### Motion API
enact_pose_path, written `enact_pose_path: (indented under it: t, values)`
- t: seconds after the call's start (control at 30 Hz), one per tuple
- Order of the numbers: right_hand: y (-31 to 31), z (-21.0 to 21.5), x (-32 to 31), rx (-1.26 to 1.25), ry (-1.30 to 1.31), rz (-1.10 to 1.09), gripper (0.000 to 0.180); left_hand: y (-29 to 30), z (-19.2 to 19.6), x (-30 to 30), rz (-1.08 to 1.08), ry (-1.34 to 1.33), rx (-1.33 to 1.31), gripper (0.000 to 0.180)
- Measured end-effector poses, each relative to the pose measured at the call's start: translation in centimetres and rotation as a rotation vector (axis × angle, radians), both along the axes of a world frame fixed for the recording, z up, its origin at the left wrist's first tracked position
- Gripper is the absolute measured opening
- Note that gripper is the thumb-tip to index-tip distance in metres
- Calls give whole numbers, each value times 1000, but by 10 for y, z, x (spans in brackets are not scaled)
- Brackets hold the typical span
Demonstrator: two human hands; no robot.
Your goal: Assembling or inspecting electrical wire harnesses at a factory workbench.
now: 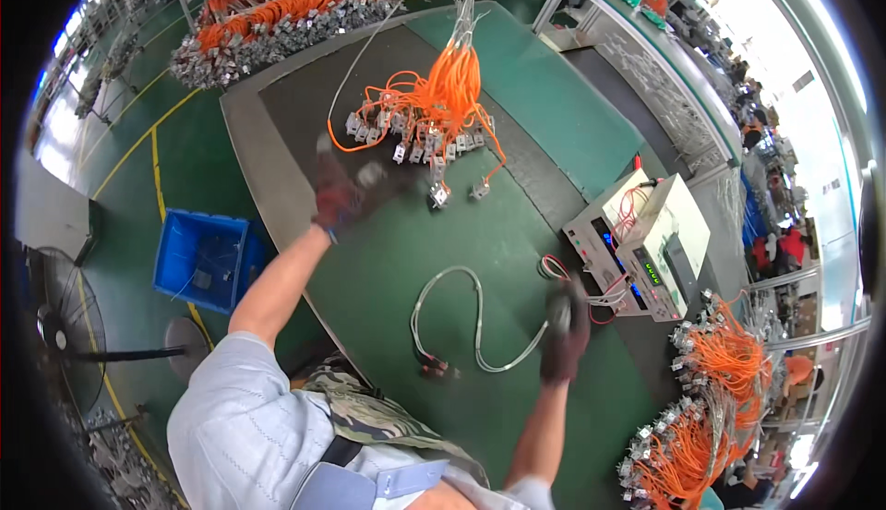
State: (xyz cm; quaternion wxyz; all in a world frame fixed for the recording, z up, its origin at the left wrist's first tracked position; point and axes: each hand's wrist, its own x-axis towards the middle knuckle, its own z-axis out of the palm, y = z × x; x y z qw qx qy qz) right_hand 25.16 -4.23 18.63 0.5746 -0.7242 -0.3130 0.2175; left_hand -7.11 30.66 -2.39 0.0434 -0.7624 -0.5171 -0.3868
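My left hand (338, 194), in a dark red glove, is smeared by motion at the left of the table, beside a heap of orange cables (452, 81). The cables end in silvery metal connectors (415, 141). A blurred pale piece (371, 175) shows near its fingers; whether they hold it cannot be made out. My right hand (563, 339), also in a dark glove, appears closed at the right, its fingertips blurred. A clear-sheathed cable (480, 321) snakes over the green mat to this hand. The cable's other end has a small reddish-brown clip or plug (437, 367).
Two bench instruments (637, 252) with lit displays and red and white leads stand right of my right hand. More orange cable bundles (701, 399) lie at the lower right. A loaded rack (286, 21) stands behind left; a blue bin (208, 261) and a fan (69, 335) are left.
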Motion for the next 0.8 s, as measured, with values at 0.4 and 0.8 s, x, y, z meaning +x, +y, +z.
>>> enact_pose_path:
  t: [0.4, 0.8]
  values:
    - [416, -55, 5, 31, -204, 378, 65, 123, 187, 183, -676, -706, -582, 65]
    - [274, 13, -39, 78, -884, 502, 63, 41, 259, 151, -988, -589, -1195, 37]
